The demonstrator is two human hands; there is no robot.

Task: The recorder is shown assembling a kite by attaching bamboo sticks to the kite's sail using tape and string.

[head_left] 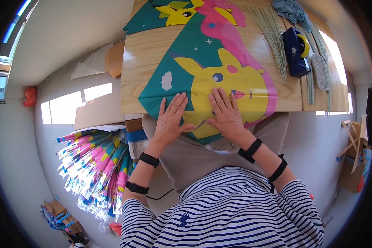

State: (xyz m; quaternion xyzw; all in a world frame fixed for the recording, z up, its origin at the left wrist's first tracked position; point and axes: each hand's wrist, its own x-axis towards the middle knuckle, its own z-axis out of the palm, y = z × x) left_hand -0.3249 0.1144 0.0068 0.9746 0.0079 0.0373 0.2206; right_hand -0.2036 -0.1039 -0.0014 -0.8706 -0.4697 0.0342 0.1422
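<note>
A large kite sheet [182, 62], printed in teal, pink and yellow with a long-eared cartoon face, lies over the table's near edge. Its lower part hangs down toward my lap. My left hand [171, 118] rests flat on the teal and yellow part, fingers stretched out. Beside it, my right hand [227, 113] is laid palm down on the yellow face with its fingers extended. Neither hand grips anything. Further up the table, another printed sheet [146, 20] of the same pattern lies partly beneath the first one.
Thin pale rods [273, 41] lie at the right of the wooden table [136, 53], next to a dark blue tape dispenser [293, 53] with yellow tape. A clear plastic box [319, 71] and a grey-blue cloth [292, 11] are there too. Packaged rolled kites [99, 165] are heaped at lower left.
</note>
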